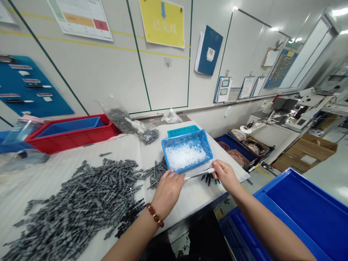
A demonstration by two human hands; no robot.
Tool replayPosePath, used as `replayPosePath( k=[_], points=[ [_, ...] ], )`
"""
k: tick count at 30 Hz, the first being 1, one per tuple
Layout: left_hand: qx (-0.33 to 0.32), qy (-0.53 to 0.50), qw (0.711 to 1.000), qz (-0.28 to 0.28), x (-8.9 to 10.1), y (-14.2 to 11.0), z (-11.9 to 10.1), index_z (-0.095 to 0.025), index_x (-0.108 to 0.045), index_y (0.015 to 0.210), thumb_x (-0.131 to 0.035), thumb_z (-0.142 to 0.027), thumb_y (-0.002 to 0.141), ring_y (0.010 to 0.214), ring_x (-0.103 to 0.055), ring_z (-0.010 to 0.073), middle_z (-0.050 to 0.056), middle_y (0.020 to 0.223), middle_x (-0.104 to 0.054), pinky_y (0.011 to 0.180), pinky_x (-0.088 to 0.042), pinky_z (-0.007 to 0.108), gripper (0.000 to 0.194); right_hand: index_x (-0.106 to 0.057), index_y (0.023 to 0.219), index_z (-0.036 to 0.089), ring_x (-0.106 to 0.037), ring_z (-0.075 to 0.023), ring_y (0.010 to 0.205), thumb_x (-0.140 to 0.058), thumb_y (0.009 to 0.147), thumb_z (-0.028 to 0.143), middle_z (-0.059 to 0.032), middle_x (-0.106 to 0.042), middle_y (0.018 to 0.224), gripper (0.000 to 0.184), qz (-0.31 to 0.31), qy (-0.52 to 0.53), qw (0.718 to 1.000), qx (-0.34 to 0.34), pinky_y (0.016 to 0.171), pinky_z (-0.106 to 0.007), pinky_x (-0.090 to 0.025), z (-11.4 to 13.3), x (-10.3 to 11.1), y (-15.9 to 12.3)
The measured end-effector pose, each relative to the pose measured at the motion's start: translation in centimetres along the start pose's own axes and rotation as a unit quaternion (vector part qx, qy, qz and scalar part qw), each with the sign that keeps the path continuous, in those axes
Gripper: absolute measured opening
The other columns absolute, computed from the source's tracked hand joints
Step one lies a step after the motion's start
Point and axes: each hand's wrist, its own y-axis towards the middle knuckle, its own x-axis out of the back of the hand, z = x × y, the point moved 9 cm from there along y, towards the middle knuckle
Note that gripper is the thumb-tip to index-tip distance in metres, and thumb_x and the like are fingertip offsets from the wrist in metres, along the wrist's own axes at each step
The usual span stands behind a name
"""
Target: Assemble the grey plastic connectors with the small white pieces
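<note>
My right hand [224, 174] grips the white handle of a slim tool with a metal shaft [198, 174]; its exact kind is unclear. The shaft points left, and its tip meets the fingers of my left hand [169, 185]. Those fingers are curled closed at the front edge of a blue bin [187, 169]; whatever they hold is hidden. Small white ring-like pieces [186, 154] fill the bin's bottom. Behind my left hand lie some grey plastic parts [157, 171], and black parts [208, 179] lie below the tool beside my right hand.
A large heap of grey parts [89, 195] covers the table's left side, with black parts [132, 215] at its edge. Behind stand a red bin [73, 139], bagged parts [121, 121] and a teal bin [182, 131]. A big blue crate [307, 214] stands at the right.
</note>
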Motion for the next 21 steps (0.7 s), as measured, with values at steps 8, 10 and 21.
replayPosePath(
  k=[8, 10, 21],
  points=[
    [-0.043, -0.072, 0.996, 0.004, 0.0, -2.5, -4.2, -0.016, -0.052, 0.084, -0.034, -0.017, 0.093, 0.066, -0.055, 0.0168, 0.001, 0.068, -0.057, 0.091, -0.041, 0.046, 0.021, -0.053, 0.070, 0.021, -0.045, -0.0122, 0.047, -0.032, 0.092, 0.035, 0.0027, -0.046, 0.049, 0.034, 0.030, -0.116, 0.983, 0.140, 0.050, -0.024, -0.034, 1.8, -4.4, -5.1],
    [-0.037, -0.078, 0.996, 0.009, -0.2, -2.5, -4.4, -0.016, -0.053, 0.085, -0.034, -0.018, 0.094, 0.065, -0.055, 0.0165, 0.001, 0.067, -0.057, 0.091, -0.041, 0.047, 0.021, -0.054, 0.070, 0.020, -0.046, -0.0120, 0.048, -0.031, 0.092, 0.034, 0.0020, -0.048, 0.051, 0.035, 0.043, -0.117, 0.981, 0.151, 0.050, -0.024, -0.034, 1.7, -5.8, -5.6],
    [0.063, -0.007, 0.995, -0.072, 0.9, -4.2, -1.0, -0.013, -0.039, 0.129, -0.039, -0.031, 0.092, 0.116, -0.049, 0.0266, 0.014, 0.119, -0.058, 0.098, -0.037, 0.047, 0.041, -0.049, 0.061, 0.021, -0.046, -0.0132, 0.047, -0.034, 0.086, 0.036, 0.0035, -0.047, 0.046, 0.032, -0.126, -0.135, 0.982, 0.037, 0.052, -0.024, -0.036, -1.4, 1.6, 4.1]
  ],
)
